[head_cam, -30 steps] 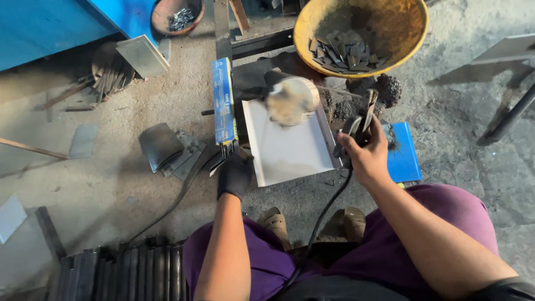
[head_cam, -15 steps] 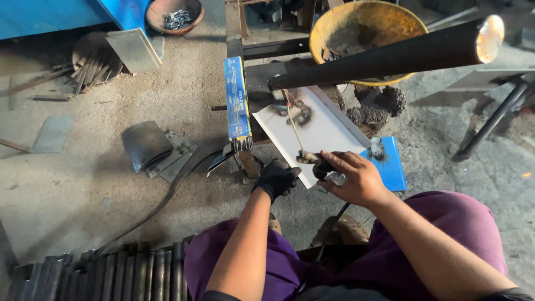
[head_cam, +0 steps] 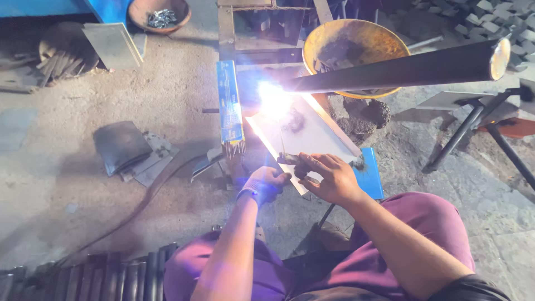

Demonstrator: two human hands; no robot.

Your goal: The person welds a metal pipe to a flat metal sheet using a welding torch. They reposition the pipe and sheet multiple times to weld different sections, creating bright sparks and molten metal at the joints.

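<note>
My right hand grips a dark welding electrode holder over a pale metal plate. A bright white-blue arc burns at the plate's far left corner, where a long dark round pipe meets it. My left hand, in a dark glove, is closed just left of the right hand and touches it near the holder. A blue packet of welding rods lies along the plate's left side, rod tips sticking out at its near end.
A yellow rusty pan with dark scrap sits behind the plate. A bowl of small metal parts is far left. Flat metal pieces lie on the concrete floor. Dark bars are stacked bottom left. A metal stand is at right.
The arc has lit at the plate's far corner. Both hands have come together at the plate's near edge, and the pipe now lies lower across the pan.
</note>
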